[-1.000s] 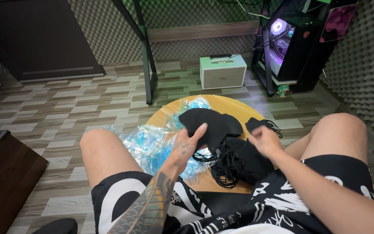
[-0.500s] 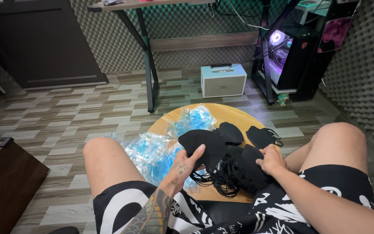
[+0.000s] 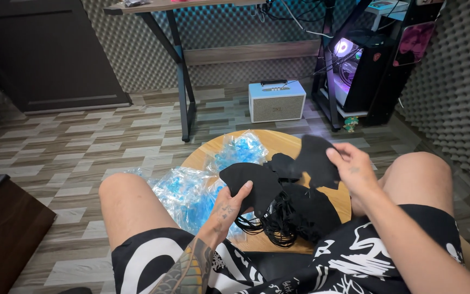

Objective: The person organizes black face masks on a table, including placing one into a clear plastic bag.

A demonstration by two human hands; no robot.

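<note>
A pile of black fabric face masks with thin ear loops [image 3: 289,215] lies on a small round wooden table [image 3: 284,144] between my knees. My left hand [image 3: 229,204] grips one black mask [image 3: 251,182] at its lower edge, at the left side of the pile. My right hand [image 3: 352,166] is raised above the table and pinches another black mask [image 3: 316,160] by its right edge. That mask hangs spread out, just over the pile.
Crinkled clear-blue plastic bags [image 3: 191,190] cover the table's left half and spill toward my left knee. A white box speaker [image 3: 277,100] stands on the floor beyond, beside a desk leg [image 3: 180,81] and a lit computer tower [image 3: 354,65]. A dark wooden box [image 3: 1,228] sits at left.
My right hand has lifted from the pile, carrying one black mask up and to the right. My left hand has stayed on its mask. The camera has tilted up a little.
</note>
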